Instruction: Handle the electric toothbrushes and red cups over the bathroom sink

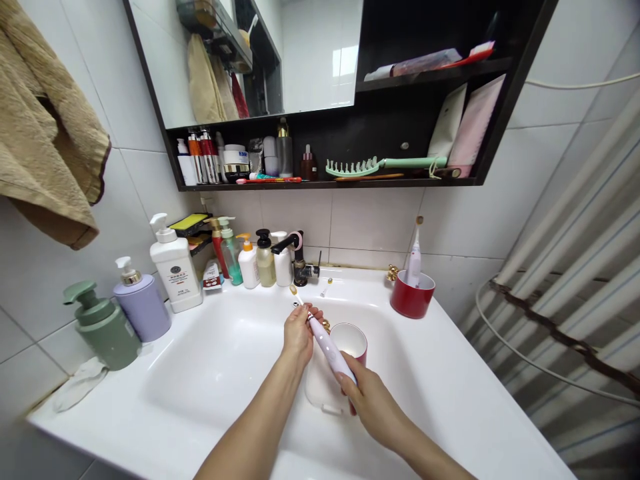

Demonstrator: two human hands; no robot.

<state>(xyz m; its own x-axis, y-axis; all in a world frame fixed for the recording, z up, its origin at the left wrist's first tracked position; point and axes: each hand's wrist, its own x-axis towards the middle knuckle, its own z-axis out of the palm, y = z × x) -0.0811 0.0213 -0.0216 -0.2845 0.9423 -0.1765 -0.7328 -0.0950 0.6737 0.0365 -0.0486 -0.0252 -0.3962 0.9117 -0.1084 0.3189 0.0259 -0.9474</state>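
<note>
A pale lilac electric toothbrush (327,345) slants over the white sink basin (215,373), its brush head pointing up and away toward the faucet. My right hand (367,399) is closed around the lower end of its handle. Near the neck of the brush is my left hand (299,332), its fingers curled up beside the upper handle; what they grip, if anything, is partly hidden. Behind my right hand stands a red cup with a white inside (350,339), partly covered by the hand. A clear, flat item (325,393) lies below the brush in the basin.
A black faucet (300,263) rises at the basin's back. Pump bottles (175,270) line the left and back rim. At the back right, a red holder (413,303) carries another electric toothbrush (415,260). A dark cabinet (325,185) hangs above, and a brown towel (45,127) at left.
</note>
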